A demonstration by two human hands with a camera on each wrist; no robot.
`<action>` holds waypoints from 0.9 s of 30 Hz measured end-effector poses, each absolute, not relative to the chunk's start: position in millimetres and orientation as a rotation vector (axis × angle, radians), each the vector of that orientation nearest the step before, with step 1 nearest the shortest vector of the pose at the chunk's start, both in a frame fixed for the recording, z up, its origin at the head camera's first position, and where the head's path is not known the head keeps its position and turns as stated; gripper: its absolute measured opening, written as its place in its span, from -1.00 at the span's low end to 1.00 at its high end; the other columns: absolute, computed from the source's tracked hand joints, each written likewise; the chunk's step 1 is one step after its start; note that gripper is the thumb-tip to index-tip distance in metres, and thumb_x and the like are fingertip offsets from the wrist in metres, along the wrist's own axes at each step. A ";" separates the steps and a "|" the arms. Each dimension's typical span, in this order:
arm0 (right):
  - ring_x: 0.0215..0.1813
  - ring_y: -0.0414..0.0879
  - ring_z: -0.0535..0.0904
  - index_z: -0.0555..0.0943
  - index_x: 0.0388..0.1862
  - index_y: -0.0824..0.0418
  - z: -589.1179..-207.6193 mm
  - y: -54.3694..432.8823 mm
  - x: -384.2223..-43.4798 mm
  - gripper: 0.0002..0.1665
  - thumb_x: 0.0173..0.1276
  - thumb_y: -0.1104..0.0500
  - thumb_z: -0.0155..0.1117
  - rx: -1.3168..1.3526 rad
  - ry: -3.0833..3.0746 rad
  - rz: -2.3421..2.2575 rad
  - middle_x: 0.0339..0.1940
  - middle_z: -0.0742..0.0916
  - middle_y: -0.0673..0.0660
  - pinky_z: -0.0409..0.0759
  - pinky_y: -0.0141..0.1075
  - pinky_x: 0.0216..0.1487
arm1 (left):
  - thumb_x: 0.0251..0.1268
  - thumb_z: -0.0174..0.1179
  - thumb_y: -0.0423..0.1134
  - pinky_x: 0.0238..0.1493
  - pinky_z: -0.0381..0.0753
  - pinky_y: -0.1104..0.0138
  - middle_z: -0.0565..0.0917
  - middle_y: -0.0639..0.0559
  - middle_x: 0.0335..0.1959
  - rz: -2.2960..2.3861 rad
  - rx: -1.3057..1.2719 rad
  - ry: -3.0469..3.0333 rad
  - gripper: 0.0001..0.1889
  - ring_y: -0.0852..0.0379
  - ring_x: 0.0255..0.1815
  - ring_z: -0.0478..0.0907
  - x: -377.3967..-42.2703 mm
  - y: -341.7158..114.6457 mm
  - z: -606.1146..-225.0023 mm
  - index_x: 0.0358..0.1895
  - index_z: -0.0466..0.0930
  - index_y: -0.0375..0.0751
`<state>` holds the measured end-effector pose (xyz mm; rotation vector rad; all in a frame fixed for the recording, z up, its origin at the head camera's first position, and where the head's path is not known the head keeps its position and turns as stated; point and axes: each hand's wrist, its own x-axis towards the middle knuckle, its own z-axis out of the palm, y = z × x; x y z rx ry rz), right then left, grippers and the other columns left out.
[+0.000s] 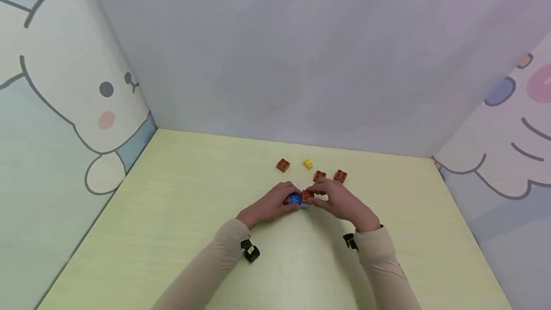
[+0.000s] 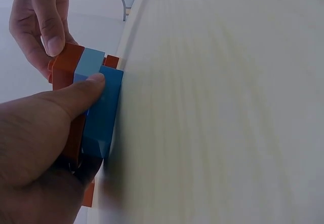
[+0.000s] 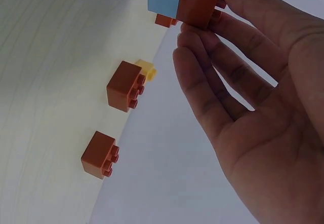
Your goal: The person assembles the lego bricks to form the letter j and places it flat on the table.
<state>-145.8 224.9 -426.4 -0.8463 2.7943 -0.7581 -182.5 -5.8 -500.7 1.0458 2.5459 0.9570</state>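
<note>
Beige sleeves lie nearest, each with a black wrist camera at its cuff. Past them, the left hand has its grip clamped on a small stack, its thumb over a blue brick that sits low by the surface; an orange piece shows beneath that thumb. Beside it, the right hand has its grip pinched on an orange brick, studs up, over a light blue brick at the stack's right end. Those two bricks meet face to face, but whether they are fully locked cannot be told. Good handling here would seem to mean bracing the stack with the left hand, lining up the edges, then pressing straight down with even force, since a slanted push on that end could tip or twist the joint. Fingertips are best kept to the brick's sides, out of the seam. Just beyond the right fingers lie two loose orange bricks, near enough to be nudged, so a lifted wrist helps. Farther off are a yellow brick and a third loose orange one, before the pale wall.
</note>
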 end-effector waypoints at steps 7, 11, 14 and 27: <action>0.09 0.04 0.68 0.72 0.14 0.17 -435.6 226.4 -145.8 -0.67 0.45 0.12 0.35 -0.855 2.820 -0.822 0.03 0.76 0.08 0.67 -0.05 0.09 | 0.50 0.21 -0.03 0.34 0.50 0.17 0.61 0.02 0.17 0.969 1.031 2.541 -0.59 0.12 0.19 0.50 -182.3 -7.3 -499.5 0.27 0.55 -0.12; 0.30 0.12 0.63 0.69 0.16 0.16 -441.9 228.3 -144.6 -0.66 0.45 0.15 0.35 -0.832 2.834 -0.838 0.18 0.73 0.14 0.63 0.03 0.24 | 0.51 0.20 0.00 0.32 0.51 0.20 0.61 0.04 0.17 0.961 1.027 2.540 -0.58 0.15 0.17 0.50 -182.9 -6.7 -501.0 0.28 0.54 -0.10; 0.29 0.11 0.65 0.67 0.19 0.18 -443.9 228.1 -144.6 -0.64 0.45 0.17 0.34 -0.810 2.820 -0.850 0.24 0.70 0.19 0.64 0.02 0.24 | 0.51 0.19 0.00 0.31 0.51 0.21 0.60 0.05 0.17 0.954 1.020 2.541 -0.58 0.16 0.16 0.49 -183.5 -7.0 -502.6 0.29 0.54 -0.08; 0.14 0.01 0.69 0.67 0.19 0.20 -441.0 238.3 -151.3 -0.61 0.49 0.05 0.31 -0.735 2.807 -0.902 0.13 0.73 0.14 0.67 -0.01 0.18 | 0.51 0.19 0.01 0.33 0.51 0.21 0.60 0.04 0.19 0.950 1.032 2.529 -0.57 0.16 0.19 0.49 -183.9 -7.4 -503.0 0.30 0.52 -0.08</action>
